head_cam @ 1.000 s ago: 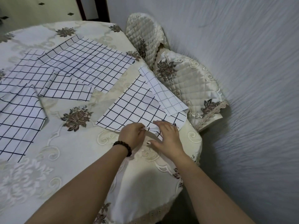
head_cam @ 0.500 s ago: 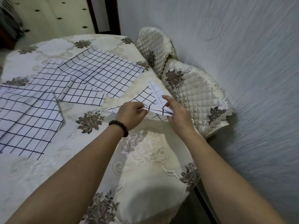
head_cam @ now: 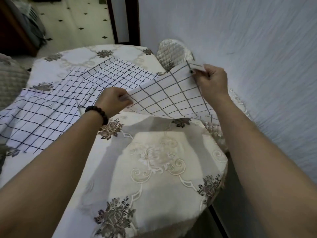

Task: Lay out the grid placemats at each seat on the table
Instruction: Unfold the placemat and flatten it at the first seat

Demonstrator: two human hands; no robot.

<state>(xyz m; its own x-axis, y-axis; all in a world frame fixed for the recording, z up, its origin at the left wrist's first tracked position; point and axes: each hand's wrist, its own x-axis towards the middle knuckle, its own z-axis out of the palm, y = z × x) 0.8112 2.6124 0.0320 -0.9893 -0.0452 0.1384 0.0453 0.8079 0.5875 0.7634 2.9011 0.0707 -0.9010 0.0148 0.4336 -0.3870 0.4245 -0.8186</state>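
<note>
Head view showed, at the left of the frame, a large-checked grid placemat (head_cam: 34,121) lying flat on the floral tablecloth (head_cam: 154,169), with finer-checked mats (head_cam: 118,74) spread beyond it toward the upper middle, all where they had lain a second earlier. Near the centre, the left hand (head_cam: 114,101), a dark bead bracelet (head_cam: 97,113) on its wrist, pinched the near left edge of the held placemat (head_cam: 164,98) between thumb and curled fingers. That mat, which a second before had rested on the table folded into a triangle and half a second before was just being lifted, was now raised clear of the cloth and opened out between the two hands, its shadow falling on the table below. At the upper right, the right hand (head_cam: 212,81) gripped the mat's far corner, fingers curled round it, higher than earlier, in front of the quilted chair back (head_cam: 173,52) by the wall.
</note>
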